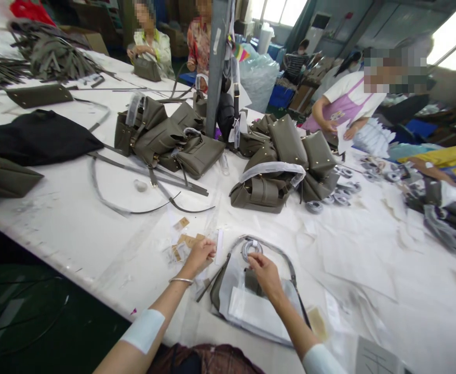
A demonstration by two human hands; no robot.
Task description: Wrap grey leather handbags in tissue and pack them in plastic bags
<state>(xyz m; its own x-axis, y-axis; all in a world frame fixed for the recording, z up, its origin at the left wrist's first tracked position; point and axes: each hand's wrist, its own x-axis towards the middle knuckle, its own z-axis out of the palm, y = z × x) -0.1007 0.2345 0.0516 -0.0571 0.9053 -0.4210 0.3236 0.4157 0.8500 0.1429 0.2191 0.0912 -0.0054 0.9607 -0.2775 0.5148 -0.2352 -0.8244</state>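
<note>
A dark olive handbag (217, 297) lies on the white table in front of me, partly covered by pale wrapping, with its strap looped above it. A white paper sheet (247, 306) rests on its lower part. My right hand (266, 274) is over the bag, fingers pinched at the lower edge of a grey wrapped coil (252, 247); whether they grip it is unclear. To the left, my left hand (202, 254) has its fingers pressed together, and what they hold is hidden. It is beside small brown tags and clear packets (176, 253). A narrow white strip (219, 243) lies near its fingertips.
Olive handbags are piled at centre left (165, 137) and centre right (286, 143). A metal post (215, 67) rises between them. Loose straps (165, 179) and a black cloth (37, 137) lie leftward. Several co-workers surround the table; one in a purple apron (347, 106) handles paper.
</note>
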